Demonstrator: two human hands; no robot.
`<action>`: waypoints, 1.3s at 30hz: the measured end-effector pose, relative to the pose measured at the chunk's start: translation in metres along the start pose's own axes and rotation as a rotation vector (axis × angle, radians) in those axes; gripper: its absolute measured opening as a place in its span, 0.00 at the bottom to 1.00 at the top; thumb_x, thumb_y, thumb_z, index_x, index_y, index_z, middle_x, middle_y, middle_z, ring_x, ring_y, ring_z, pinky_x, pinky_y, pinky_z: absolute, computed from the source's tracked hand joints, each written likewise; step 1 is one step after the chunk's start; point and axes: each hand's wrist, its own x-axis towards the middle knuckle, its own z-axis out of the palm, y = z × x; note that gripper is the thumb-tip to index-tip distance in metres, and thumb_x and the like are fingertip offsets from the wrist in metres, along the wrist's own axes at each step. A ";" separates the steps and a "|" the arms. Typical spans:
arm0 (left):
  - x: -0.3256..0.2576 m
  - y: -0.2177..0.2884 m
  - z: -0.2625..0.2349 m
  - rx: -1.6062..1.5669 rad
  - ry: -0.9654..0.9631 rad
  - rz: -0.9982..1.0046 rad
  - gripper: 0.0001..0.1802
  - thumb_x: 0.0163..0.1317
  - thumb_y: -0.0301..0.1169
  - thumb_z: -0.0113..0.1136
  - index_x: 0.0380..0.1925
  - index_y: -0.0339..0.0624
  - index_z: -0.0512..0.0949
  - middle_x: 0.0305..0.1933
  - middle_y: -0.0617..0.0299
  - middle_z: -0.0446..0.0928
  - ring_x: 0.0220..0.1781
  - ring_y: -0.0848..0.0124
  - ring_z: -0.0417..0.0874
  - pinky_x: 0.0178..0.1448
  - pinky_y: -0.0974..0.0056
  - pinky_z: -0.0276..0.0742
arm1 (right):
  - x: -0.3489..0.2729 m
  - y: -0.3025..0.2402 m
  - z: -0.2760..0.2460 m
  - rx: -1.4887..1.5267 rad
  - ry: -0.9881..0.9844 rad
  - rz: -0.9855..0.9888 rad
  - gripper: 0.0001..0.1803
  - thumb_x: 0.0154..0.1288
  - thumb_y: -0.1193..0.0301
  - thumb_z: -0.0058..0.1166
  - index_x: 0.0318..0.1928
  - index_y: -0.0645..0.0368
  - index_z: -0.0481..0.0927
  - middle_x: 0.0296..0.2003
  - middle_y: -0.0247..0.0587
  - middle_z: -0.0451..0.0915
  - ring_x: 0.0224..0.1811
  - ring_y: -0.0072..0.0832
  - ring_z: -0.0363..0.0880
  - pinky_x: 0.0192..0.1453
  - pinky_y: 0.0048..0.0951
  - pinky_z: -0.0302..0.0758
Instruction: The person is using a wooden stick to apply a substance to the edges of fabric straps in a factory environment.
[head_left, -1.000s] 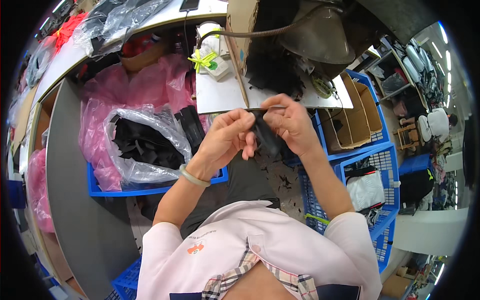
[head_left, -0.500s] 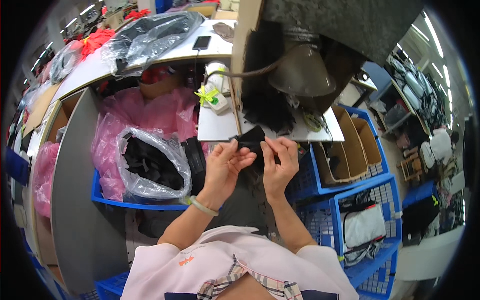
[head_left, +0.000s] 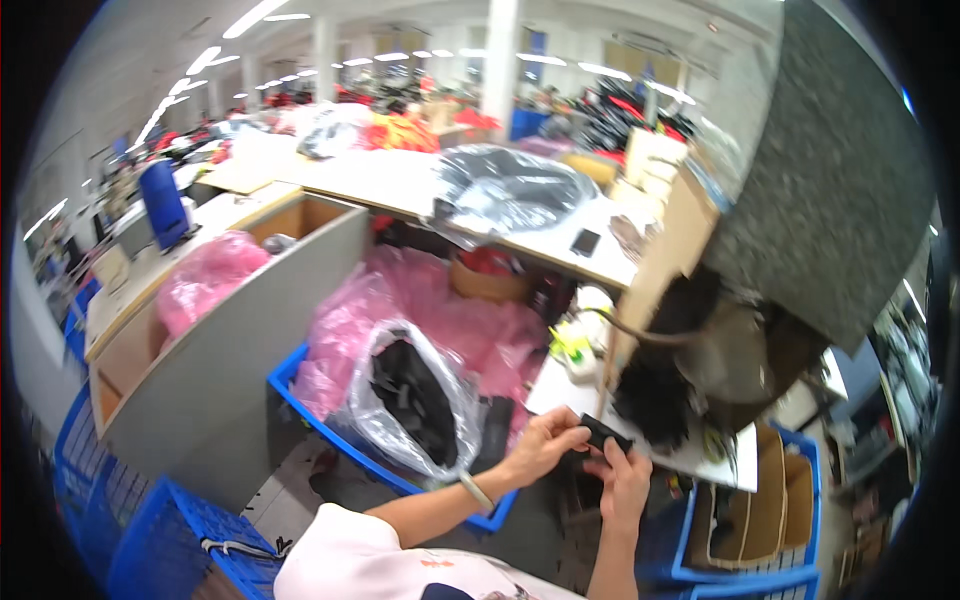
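A small black strip, apparently fabric, is stretched between my two hands at the front edge of the small white table. My left hand pinches its left end between thumb and fingers. The other end is gripped by my right hand, thumb on top. Left of my hands, a clear plastic bag holds a heap of black pieces. Beyond the strip, a dark fluffy black mass lies on the table under a lamp shade.
Pink plastic sheeting surrounds the bag in a blue crate. A grey panel stands to the left. Upper right hangs a large dark board. Cardboard dividers fill a blue crate on the right. A phone lies on the long table.
My view has swung left and up, so the scene sits lower and further right. The black strip, opened wider before, now looks narrower and flatter between my hands.
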 end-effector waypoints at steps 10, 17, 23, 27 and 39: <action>0.008 0.018 -0.029 -0.605 0.186 -0.235 0.13 0.60 0.26 0.58 0.44 0.34 0.72 0.36 0.53 0.80 0.43 0.63 0.82 0.54 0.64 0.75 | -0.003 0.055 0.026 -0.594 -0.439 0.011 0.16 0.70 0.64 0.46 0.36 0.63 0.81 0.15 0.37 0.77 0.12 0.16 0.69 0.15 0.18 0.64; 0.004 0.031 -0.046 -0.598 0.180 -0.084 0.12 0.62 0.26 0.54 0.45 0.34 0.72 0.31 0.59 0.78 0.44 0.65 0.81 0.50 0.65 0.75 | 0.011 0.074 0.044 -0.861 -0.461 -0.418 0.20 0.70 0.62 0.46 0.27 0.66 0.78 0.13 0.40 0.75 0.12 0.24 0.73 0.15 0.21 0.68; -0.006 0.053 -0.041 -0.440 -0.173 0.108 0.09 0.63 0.32 0.55 0.35 0.36 0.72 0.21 0.59 0.76 0.41 0.62 0.83 0.73 0.56 0.54 | 0.009 0.065 0.044 0.400 -1.028 0.772 0.40 0.67 0.41 0.34 0.17 0.67 0.74 0.09 0.44 0.70 0.03 0.23 0.59 0.08 0.22 0.59; -0.007 0.060 -0.040 -0.261 -0.231 0.129 0.09 0.61 0.30 0.55 0.27 0.34 0.72 0.25 0.54 0.78 0.45 0.54 0.83 0.74 0.50 0.50 | 0.012 0.089 0.040 0.455 -1.013 0.723 0.46 0.63 0.33 0.23 0.11 0.64 0.70 0.09 0.48 0.71 0.01 0.21 0.52 0.05 0.21 0.52; 0.029 0.036 -0.042 -0.509 0.073 -0.212 0.18 0.68 0.41 0.46 0.24 0.40 0.73 0.33 0.48 0.79 0.52 0.51 0.78 0.54 0.50 0.74 | 0.054 0.058 0.064 -1.178 -0.451 -0.763 0.14 0.65 0.61 0.49 0.40 0.61 0.76 0.19 0.45 0.75 0.20 0.37 0.78 0.24 0.37 0.73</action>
